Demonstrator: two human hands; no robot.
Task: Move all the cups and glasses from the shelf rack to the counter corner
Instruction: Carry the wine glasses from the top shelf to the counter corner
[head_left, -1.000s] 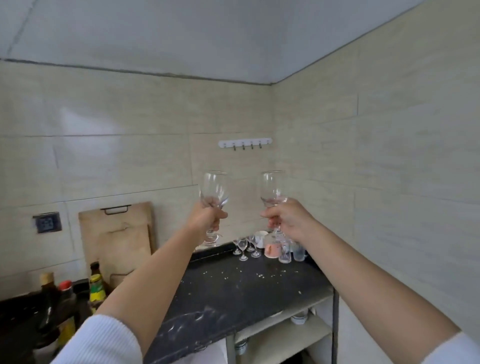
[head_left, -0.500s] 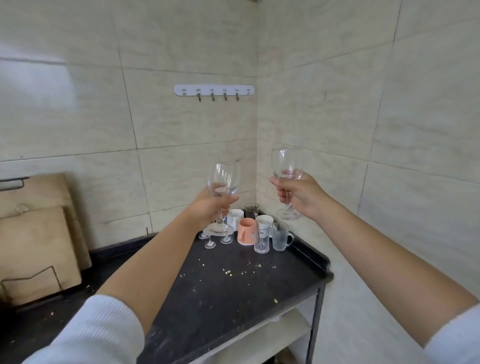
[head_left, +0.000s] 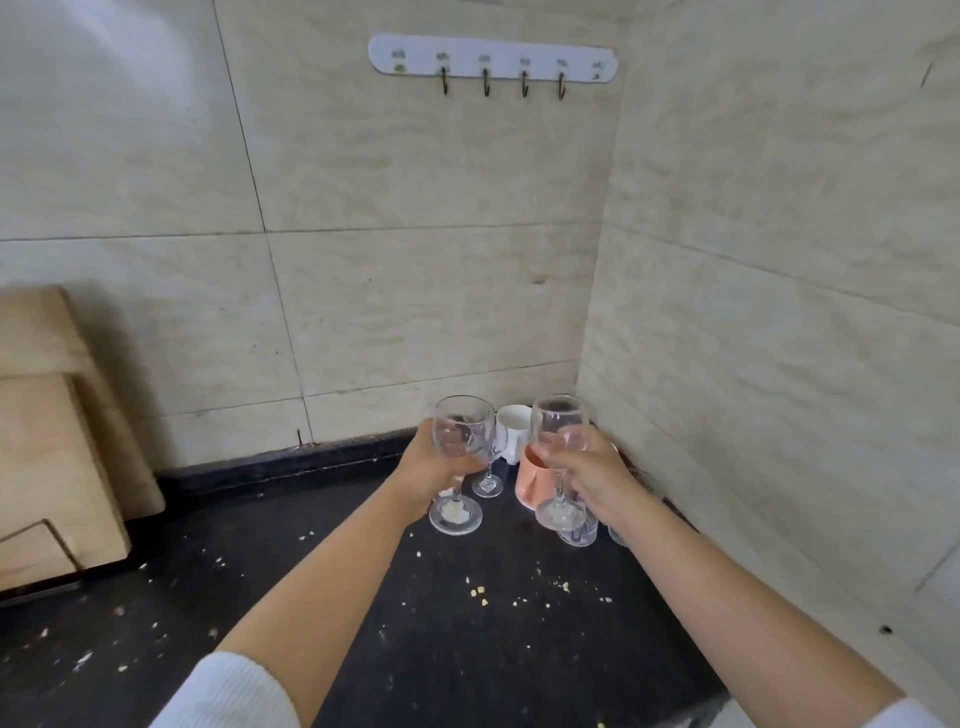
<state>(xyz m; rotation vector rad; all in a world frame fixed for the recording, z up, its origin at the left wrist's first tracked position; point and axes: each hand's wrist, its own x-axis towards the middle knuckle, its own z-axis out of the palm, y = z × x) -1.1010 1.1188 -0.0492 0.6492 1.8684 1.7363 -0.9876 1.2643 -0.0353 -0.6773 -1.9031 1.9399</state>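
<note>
My left hand (head_left: 428, 475) grips a clear wine glass (head_left: 462, 428) by its stem, upright, its foot just above the black counter (head_left: 467, 649). My right hand (head_left: 597, 478) holds a second wine glass (head_left: 558, 421) the same way, close to the corner. Behind them stand a small stemmed glass (head_left: 489, 480), a white mug (head_left: 514, 421) and a pink cup (head_left: 530, 480). A clear tumbler (head_left: 576, 535) shows partly under my right hand. The shelf rack is out of view.
Wooden cutting boards (head_left: 52, 452) lean on the back wall at left. A white hook rail (head_left: 493, 62) hangs high on the tiles. Crumbs lie scattered over the counter. The tiled side wall (head_left: 779, 312) closes the right side.
Both hands have come down and forward with their wine glasses, from chest height to just above the counter by the corner cluster. The view has tipped down and closer.
</note>
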